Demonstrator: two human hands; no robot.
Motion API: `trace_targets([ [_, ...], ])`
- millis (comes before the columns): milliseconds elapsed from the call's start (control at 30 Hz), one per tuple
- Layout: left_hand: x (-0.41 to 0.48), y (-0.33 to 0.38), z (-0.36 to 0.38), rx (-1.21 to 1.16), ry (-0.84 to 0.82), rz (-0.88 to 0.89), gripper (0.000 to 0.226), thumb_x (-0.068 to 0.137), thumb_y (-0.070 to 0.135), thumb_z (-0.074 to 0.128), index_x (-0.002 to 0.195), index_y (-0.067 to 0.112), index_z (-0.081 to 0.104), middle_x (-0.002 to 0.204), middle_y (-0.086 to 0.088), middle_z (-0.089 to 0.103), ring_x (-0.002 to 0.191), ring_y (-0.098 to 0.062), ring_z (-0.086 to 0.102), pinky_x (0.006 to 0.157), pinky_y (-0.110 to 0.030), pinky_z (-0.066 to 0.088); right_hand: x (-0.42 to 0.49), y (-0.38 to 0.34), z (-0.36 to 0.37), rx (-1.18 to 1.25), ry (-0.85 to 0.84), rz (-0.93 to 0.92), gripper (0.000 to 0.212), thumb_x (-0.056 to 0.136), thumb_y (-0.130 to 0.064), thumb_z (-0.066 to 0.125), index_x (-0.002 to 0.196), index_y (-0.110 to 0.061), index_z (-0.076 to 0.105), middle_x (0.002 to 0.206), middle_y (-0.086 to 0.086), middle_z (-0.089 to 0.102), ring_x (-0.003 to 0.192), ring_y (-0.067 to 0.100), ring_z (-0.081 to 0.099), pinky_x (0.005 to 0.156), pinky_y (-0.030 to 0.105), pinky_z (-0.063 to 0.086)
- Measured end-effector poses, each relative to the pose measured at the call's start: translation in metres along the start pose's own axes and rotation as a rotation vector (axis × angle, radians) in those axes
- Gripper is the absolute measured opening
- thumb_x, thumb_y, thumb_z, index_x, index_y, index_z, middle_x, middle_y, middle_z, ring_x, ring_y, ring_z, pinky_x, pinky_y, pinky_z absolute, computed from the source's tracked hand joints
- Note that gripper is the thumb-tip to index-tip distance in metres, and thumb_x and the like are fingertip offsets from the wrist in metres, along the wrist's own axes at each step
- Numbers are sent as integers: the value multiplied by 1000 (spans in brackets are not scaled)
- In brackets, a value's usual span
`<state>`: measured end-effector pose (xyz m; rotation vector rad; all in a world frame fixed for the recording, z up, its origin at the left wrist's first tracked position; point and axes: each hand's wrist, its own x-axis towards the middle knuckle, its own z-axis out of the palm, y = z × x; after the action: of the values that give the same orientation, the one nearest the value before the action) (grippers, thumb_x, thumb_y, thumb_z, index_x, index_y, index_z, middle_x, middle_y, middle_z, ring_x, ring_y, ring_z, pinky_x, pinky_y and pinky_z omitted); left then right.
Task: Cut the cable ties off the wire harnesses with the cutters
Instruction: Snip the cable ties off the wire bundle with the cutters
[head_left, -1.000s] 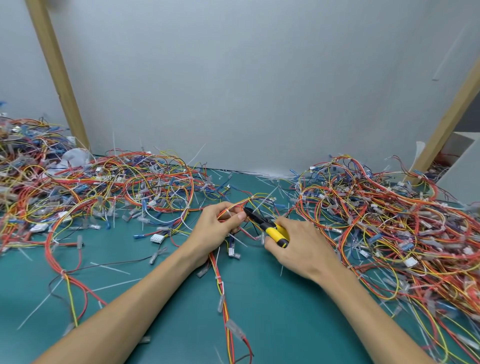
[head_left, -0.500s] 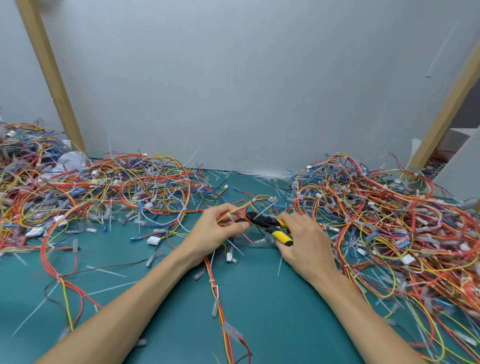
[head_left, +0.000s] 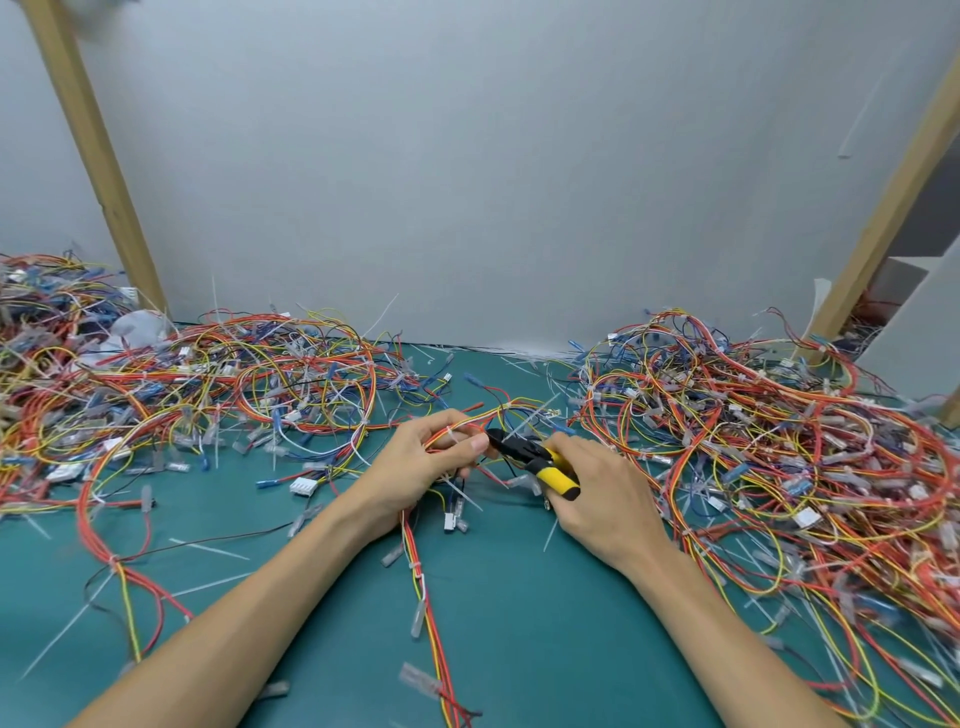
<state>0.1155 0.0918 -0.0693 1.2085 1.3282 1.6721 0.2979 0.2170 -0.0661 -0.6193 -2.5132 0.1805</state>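
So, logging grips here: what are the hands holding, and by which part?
Left hand pinches the wire harness mid-bundle; right hand grips the cutters by their yellow handles.

No text, label, brand or number is legible: the cutters, the wire harnesses heaped at three o'clock, the white connector and the wall show none.

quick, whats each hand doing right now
Left hand: closed, pinching the wire harness.
Right hand: closed around the cutters.
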Motion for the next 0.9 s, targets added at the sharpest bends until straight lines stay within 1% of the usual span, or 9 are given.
trace_targets([
  [100, 0, -1, -2, -23, 2, -7, 9, 85, 21, 67, 88, 13, 64, 64, 10, 58, 61, -10, 49, 64, -18, 45, -1, -1, 0, 28, 0, 3, 23, 82, -34, 65, 102, -29, 57, 86, -12, 57, 80, 16, 50, 63, 29, 34],
  [200, 1, -1, -4, -49, 4, -20, 6, 84, 21, 69, 86, 16, 66, 74, -9, 50, 64, -15, 46, 66, -23, 43, -1, -1, 0, 59, -28, -6, 38, 78, -30, 68, 115, -25, 58, 97, -9, 58, 93, 16, 51, 76, 29, 42],
  [267, 1, -2, -5, -50, -2, -23, 6, 83, 20, 70, 86, 16, 65, 77, -11, 51, 66, -16, 46, 66, -23, 43, -1, -2, -1, 61, -28, -3, 40, 77, -32, 65, 116, -23, 59, 98, -8, 58, 95, 17, 51, 80, 31, 44],
  [367, 1, -5, -5, -36, -1, -26, 10, 82, 20, 70, 87, 13, 63, 73, -4, 57, 64, -16, 46, 64, -21, 43, -1, -4, -2, 43, -23, -1, 38, 75, -35, 58, 111, -23, 61, 92, -7, 59, 90, 19, 51, 75, 34, 45],
  [467, 1, -6, -6, -18, 14, -43, 12, 82, 22, 69, 88, 13, 64, 76, -5, 60, 63, -15, 47, 64, -21, 43, -1, -4, -2, 23, -11, -14, 32, 74, -32, 60, 105, -23, 63, 85, -7, 59, 84, 22, 51, 67, 34, 44],
  [567, 1, -4, -6, -2, 12, -61, 12, 83, 22, 71, 86, 14, 64, 73, -2, 60, 60, -13, 48, 62, -17, 44, -1, -3, -2, -4, -3, -24, 26, 75, -31, 64, 99, -24, 60, 77, -11, 52, 77, 22, 49, 61, 31, 37],
  [633, 1, -4, -6, 12, 14, -66, 10, 85, 20, 72, 85, 14, 64, 70, 1, 59, 59, -12, 48, 62, -17, 43, -2, -3, -2, -10, -5, -23, 24, 75, -31, 63, 97, -23, 59, 75, -10, 51, 74, 22, 49, 59, 31, 34],
  [767, 1, -4, -4, 47, 13, -68, 4, 91, 13, 64, 87, 12, 63, 67, 5, 58, 60, -11, 49, 63, -17, 43, -1, -2, 0, -33, -5, 17, 18, 78, -27, 66, 91, -25, 54, 73, -7, 52, 69, 21, 47, 55, 28, 25],
  [900, 0, -1, 1, 137, -2, -52, 3, 90, 8, 65, 90, 10, 63, 70, 6, 66, 61, -9, 58, 67, -15, 46, -1, -2, -1, -56, -23, 38, 15, 80, -28, 61, 89, -24, 51, 72, -7, 51, 68, 23, 48, 55, 31, 26],
])
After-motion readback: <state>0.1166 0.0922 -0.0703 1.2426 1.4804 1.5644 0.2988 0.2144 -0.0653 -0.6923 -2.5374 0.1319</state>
